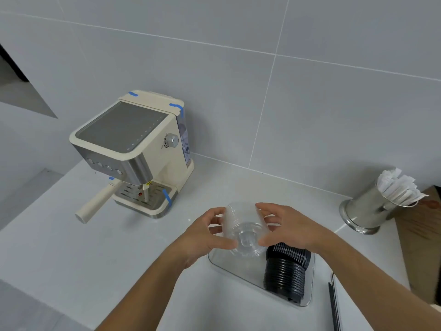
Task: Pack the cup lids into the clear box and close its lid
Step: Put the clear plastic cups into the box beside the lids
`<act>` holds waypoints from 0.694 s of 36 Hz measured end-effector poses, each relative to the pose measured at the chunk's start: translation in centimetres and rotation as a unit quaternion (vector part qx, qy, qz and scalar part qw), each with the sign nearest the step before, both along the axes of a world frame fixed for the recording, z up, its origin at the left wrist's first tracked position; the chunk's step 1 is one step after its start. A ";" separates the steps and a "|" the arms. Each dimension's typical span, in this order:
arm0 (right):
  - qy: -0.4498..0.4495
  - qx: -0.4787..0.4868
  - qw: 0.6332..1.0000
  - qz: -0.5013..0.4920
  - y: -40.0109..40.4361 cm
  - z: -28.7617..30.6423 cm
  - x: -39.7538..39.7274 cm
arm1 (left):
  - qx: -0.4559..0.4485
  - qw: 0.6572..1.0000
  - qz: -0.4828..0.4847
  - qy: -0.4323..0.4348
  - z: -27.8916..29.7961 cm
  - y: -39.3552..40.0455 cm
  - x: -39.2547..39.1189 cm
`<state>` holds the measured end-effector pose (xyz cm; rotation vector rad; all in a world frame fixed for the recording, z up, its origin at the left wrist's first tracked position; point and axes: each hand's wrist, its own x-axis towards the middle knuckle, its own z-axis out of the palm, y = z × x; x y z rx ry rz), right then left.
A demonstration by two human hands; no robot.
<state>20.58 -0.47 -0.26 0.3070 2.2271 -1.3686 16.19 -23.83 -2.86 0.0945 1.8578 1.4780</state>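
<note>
Both hands are on the job: your left hand (pixel 210 232) and right hand (pixel 284 229) each curl around one side of a sideways stack of clear plastic cup lids (pixel 244 226), thumbs low and fingers over the top, just below the middle of the frame. Pressing in from both ends looks deliberate — a loose stack of thin lids would fan apart if you held it with only one hand.

Directly under that stack sits the clear rectangular plastic box (pixel 307 299), open-topped on the white counter (pixel 71 247). A ribbed stack of black plastic cup lids (pixel 285 273) already lies on its side along the box's right half, leaving the left half free — that seems to be where the clear stack is meant to go, parallel to the black one.

At the lower right edge a thin clear panel with a dark rim (pixel 334 304) rests on the counter; it may be the box's lid, though I cannot tell for certain.
</note>
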 end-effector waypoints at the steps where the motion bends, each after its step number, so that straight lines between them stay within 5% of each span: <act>1: -0.001 0.001 1.000 0.005 0.0 -0.2 0.0 | -0.001 1.000 0.001 0.003 -0.1 0.1 0.1; 13: 0.005 0.026 0.999 0.023 0.0 -1.7 0.6 | -0.047 0.999 -0.025 0.010 -1.2 1.2 1.6; 25: -0.003 -0.027 0.998 -0.059 -0.2 -1.9 0.0 | 0.070 0.968 0.179 -0.162 -2.3 3.3 4.5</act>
